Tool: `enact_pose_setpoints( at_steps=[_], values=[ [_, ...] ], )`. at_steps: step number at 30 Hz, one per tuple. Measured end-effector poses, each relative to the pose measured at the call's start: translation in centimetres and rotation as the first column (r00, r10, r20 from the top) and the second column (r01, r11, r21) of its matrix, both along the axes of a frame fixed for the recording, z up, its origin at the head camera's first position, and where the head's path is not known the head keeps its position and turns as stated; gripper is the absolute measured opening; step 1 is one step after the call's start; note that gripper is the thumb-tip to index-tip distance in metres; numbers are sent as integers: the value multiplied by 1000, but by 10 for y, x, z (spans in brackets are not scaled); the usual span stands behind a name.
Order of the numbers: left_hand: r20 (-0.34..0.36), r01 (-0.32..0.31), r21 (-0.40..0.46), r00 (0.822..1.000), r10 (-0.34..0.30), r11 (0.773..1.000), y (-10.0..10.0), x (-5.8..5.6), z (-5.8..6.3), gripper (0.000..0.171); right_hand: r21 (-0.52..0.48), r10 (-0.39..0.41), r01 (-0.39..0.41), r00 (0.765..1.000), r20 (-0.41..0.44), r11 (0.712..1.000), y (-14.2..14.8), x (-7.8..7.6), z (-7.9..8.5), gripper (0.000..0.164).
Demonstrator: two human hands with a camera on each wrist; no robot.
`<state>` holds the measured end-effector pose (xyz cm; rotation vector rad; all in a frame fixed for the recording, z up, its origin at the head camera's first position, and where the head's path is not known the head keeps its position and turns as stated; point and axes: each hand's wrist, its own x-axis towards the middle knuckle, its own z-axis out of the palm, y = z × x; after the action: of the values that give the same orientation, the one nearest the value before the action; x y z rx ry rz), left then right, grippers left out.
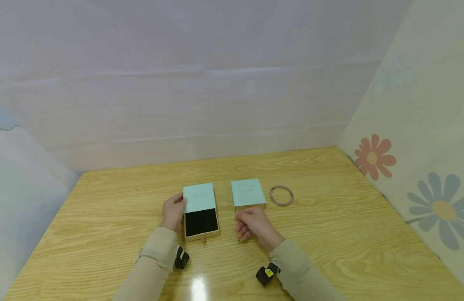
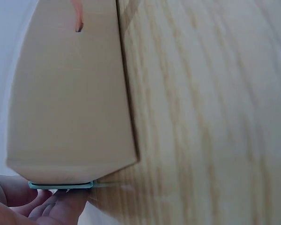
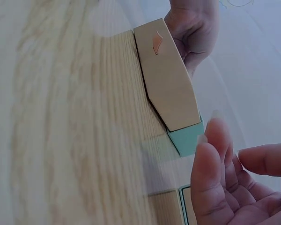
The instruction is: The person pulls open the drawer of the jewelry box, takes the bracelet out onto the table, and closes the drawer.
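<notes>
On the left, my left hand (image 1: 173,211) grips the side of a pale mint drawer-style gift box (image 1: 199,197), its thumb at the upper edge. The box's tan drawer (image 2: 70,93) is slid out toward me, showing a black lining (image 1: 201,222) and a small pinkish pull tab (image 3: 158,43). A second mint box (image 1: 248,192) lies to the right with its drawer in. Just in front of that box is my right hand (image 1: 256,225), fingers loosely bent, with nothing visible between thumb and fingers in the right wrist view.
A thin purplish-brown bangle (image 1: 282,196) lies flat to the right of the second box. Everything rests on a wood-grain table (image 1: 348,234). A pale cloth wall (image 1: 201,104) rises behind it, and a flower-printed sheet (image 1: 423,146) stands on the right.
</notes>
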<state>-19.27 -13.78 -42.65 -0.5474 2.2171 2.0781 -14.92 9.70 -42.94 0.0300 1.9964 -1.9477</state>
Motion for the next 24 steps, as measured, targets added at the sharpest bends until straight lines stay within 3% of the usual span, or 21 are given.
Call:
enact_pose_setpoints(
  at_steps=[7, 24],
  values=[
    [12, 5, 6, 1000, -5, 1000, 0, -1, 0, 44, 40, -9, 8, 1000, 28, 999, -7, -1, -3, 26],
    [13, -8, 4, 1000, 8, 1000, 1, -1, 0, 43, 16, 53, -53, 998, 43, 998, -15, 6, -2, 26]
  ],
)
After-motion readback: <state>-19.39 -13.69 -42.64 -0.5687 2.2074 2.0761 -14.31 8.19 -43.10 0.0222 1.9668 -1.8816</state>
